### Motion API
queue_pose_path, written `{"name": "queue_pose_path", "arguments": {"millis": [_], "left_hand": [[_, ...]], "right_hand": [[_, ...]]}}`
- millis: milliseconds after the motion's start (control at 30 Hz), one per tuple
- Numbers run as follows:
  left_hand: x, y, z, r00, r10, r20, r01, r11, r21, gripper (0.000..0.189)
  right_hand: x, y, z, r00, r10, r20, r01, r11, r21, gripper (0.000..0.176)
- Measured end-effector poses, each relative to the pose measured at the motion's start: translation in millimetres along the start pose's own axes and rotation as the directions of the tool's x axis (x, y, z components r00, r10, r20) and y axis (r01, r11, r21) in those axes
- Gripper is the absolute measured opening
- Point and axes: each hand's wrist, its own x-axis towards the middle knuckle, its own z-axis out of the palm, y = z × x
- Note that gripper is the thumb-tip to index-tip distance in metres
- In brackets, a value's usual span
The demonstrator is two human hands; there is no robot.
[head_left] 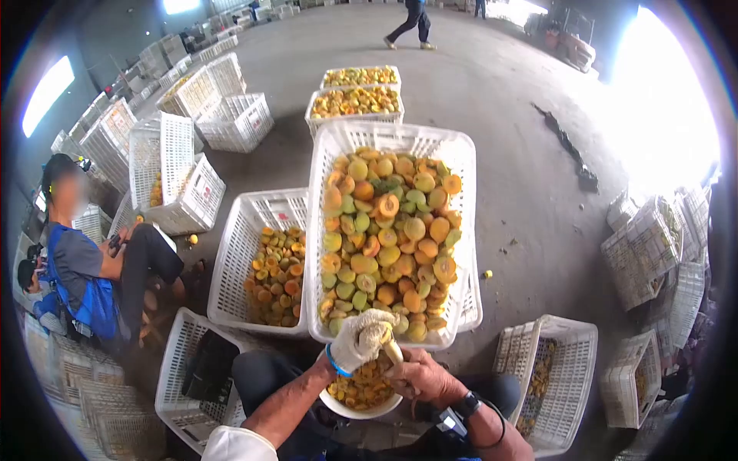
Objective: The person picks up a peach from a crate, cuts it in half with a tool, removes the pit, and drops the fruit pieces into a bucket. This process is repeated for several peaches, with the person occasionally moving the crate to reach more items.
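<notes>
My left hand (360, 339), in a dirty white knit glove with a blue band at the wrist, is closed in front of me. What lies inside its fingers is hidden. My bare right hand (419, 376), with a dark watch on the wrist, grips a tool with a pale, rod-like part (393, 351) that reaches up to the glove. Both hands are over a white bowl (361, 412) of orange fruit pieces (357, 390). Just beyond them stands a white crate (317, 230) heaped with yellow-green and orange peaches (388, 238), some cut in half.
Left of it, another white crate (231, 261) holds halved fruit. More crates (569, 384) stand to my right and left. A seated person (84, 261) is at the left, and someone's legs (411, 27) show far ahead. A forklift (565, 38) stands at the back right.
</notes>
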Motion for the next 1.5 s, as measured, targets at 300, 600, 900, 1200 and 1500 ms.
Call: {"name": "queue_pose_path", "arguments": {"millis": [300, 600, 900, 1200, 1500], "left_hand": [[2, -14, 4, 0.988, -0.156, -0.009, 0.155, 0.987, -0.040, 0.034], [4, 0, -3, 0.986, -0.143, 0.084, 0.145, 0.989, -0.019, 0.035], [-1, 4, 1, 0.995, -0.035, 0.093, 0.036, 0.999, -0.012, 0.029], [-1, -15, -1, 0.994, -0.097, 0.055, 0.103, 0.986, -0.129, 0.031], [-13, -13, -3, 0.986, -0.148, 0.075, 0.158, 0.976, -0.152, 0.028]], "right_hand": [[41, 57, -31, 0.859, -0.486, -0.159, 0.059, 0.402, -0.914, 0.038], [34, 53, -27, 0.848, -0.515, -0.124, -0.051, 0.154, -0.987, 0.037], [27, 32, -42, 0.929, -0.361, 0.085, 0.316, 0.648, -0.693, 0.048], [48, 75, -65, 0.862, -0.401, 0.310, 0.164, -0.359, -0.919, 0.017], [29, 33, -29, 0.963, -0.267, 0.041, 0.233, 0.745, -0.626, 0.030]]}}
